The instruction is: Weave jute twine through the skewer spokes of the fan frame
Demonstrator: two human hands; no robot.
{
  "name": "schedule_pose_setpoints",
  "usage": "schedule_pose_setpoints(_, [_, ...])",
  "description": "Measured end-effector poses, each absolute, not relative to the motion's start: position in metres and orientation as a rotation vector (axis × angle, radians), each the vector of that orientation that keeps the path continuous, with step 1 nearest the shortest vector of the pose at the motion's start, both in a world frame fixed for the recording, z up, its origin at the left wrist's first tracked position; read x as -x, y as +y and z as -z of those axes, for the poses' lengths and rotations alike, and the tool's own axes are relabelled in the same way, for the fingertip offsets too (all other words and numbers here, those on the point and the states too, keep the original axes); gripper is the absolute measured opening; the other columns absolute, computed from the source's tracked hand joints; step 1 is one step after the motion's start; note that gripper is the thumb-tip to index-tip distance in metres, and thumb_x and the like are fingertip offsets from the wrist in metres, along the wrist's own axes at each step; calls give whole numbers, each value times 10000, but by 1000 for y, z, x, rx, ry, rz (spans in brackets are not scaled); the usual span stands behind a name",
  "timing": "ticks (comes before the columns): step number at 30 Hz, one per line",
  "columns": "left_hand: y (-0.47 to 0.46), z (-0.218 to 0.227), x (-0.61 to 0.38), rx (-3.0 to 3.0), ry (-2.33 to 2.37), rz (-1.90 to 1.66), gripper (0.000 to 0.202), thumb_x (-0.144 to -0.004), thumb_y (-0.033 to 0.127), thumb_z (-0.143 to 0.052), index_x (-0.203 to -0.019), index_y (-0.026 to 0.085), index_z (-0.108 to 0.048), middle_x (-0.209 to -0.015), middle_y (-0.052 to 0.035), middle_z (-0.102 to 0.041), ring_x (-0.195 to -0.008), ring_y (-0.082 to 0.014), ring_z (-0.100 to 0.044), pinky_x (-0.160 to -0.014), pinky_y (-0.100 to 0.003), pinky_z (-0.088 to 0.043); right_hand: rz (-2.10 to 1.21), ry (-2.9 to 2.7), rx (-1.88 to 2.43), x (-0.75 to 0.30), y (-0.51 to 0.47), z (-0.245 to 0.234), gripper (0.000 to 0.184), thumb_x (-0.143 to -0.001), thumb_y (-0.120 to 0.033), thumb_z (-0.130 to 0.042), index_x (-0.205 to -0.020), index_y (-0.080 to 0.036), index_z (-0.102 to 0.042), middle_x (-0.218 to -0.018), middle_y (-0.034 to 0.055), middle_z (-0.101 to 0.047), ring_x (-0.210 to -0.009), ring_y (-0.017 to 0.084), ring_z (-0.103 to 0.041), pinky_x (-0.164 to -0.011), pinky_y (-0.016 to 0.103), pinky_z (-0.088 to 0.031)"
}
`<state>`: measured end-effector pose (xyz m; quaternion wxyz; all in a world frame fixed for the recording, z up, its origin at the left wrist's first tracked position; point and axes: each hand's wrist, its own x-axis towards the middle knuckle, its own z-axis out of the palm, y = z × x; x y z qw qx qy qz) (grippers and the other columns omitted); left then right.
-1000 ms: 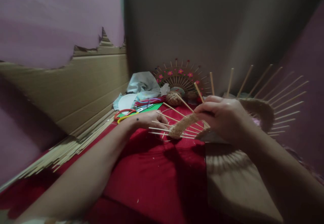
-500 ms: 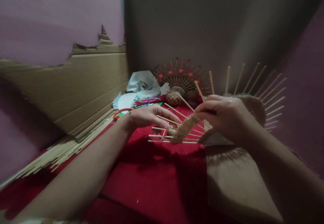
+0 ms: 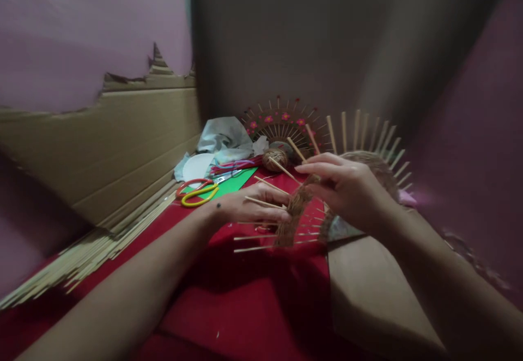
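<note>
A half-round fan of thin wooden sticks, woven with a band of brown twine [image 3: 297, 208], is held up between my hands, its stick ends spreading left, up and right. My left hand [image 3: 261, 202] grips the fan's left side, fingers among the sticks and against the twine band. At the upper part of the band, my right hand [image 3: 343, 178] pinches the twine and sticks between thumb and fingers. That hand hides part of the weave behind it. To the right of it, more twine weaving [image 3: 373, 162] shows with stick tips fanning out.
Scissors [image 3: 199, 193] with orange and yellow handles lie on green paper [image 3: 241, 182]. Behind are a twine ball [image 3: 275, 160] and a flower-decorated fan [image 3: 281, 118]. Loose sticks [image 3: 93, 249] lie along the cardboard [image 3: 143, 132] at left. Red cloth [image 3: 245, 295] covers the table beside a tan board [image 3: 368, 279].
My left hand has shifted slightly lower and closer against the band. The fan has turned in my hands, and the scissors handles show more fully. The view has moved a little.
</note>
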<state>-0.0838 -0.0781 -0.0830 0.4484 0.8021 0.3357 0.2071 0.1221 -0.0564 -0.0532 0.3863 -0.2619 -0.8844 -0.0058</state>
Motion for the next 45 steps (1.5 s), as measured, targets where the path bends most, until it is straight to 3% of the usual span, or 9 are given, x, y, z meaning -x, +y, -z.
schedule_pose_setpoints(3, [-75,87,83,-1965,862,-564,281,-817,311,-538,-1006,141,-658,-889,-60,-642,-758,-151,-562,-633,-247,-450,-218,-2009,716,-127,-68,57,225,-738,-161,-570,-937,-196,-669,-1030,64,-635,-637,105,-579,-580,251,-465])
schedule_pose_setpoints(7, [-69,96,83,-1713,848,-632,269,-784,283,-586,-999,144,-666,-951,-83,-666,-847,-177,-599,-742,-297,-470,-1426,-1829,981,-139,-97,76,185,-766,-306,-558,-685,-160,-637,-460,-4,-550,-358,92,-481,-332,190,-354])
schedule_pose_setpoints(9, [-67,101,84,-1568,856,-666,286,-763,267,-616,-1023,157,-661,-948,-84,-678,-851,-171,-615,-781,-304,-469,-2016,-1652,920,-143,-111,95,217,-761,-330,-565,-669,-147,-637,-503,17,-575,-389,95,-527,-329,169,-351])
schedule_pose_setpoints(11, [-66,103,86,-1472,855,-693,308,-741,251,-643,-1036,167,-658,-940,-84,-687,-838,-163,-629,-798,-299,-468,-2225,-1346,845,-145,-119,116,267,-800,-385,-524,-769,-155,-656,-682,83,-662,-454,97,-574,-373,172,-397])
schedule_pose_setpoints(14, [-67,101,88,-1424,855,-724,325,-722,242,-662,-1039,171,-659,-941,-90,-692,-825,-169,-640,-807,-311,-470,-2253,-847,780,-144,-117,139,196,-775,-349,-572,-746,-177,-661,-748,97,-686,-610,154,-644,-564,246,-511])
schedule_pose_setpoints(18, [-72,93,87,-1396,889,-737,319,-718,243,-669,-1026,158,-668,-944,-94,-692,-857,-196,-637,-822,-320,-462,-2031,-334,628,-147,-98,145,60,-670,-184,-647,-726,-183,-624,-769,59,-693,-740,193,-651,-794,376,-499])
schedule_pose_setpoints(27, [-79,86,92,-1359,913,-805,320,-688,257,-690,-988,145,-683,-925,-100,-686,-863,-243,-623,-806,-349,-462,-2071,-335,511,-147,-91,141,128,-615,-37,-631,-666,-152,-612,-717,39,-695,-720,169,-644,-770,353,-494])
schedule_pose_setpoints(39, [-67,85,115,-1121,763,-955,261,-696,188,-678,-955,221,-691,-885,-60,-692,-835,-234,-644,-778,-348,-488,-2010,-534,410,-121,-77,109,106,-613,-30,-626,-667,-119,-648,-657,34,-672,-632,145,-602,-734,318,-507])
schedule_pose_setpoints(45, [-58,102,119,-1041,801,-1066,259,-693,216,-693,-949,184,-668,-662,-10,-638,-469,-60,-535,-465,-156,-427,-2001,-480,383,-109,-63,123,117,-641,-21,-623,-697,-122,-647,-691,23,-673,-658,145,-612,-758,353,-510])
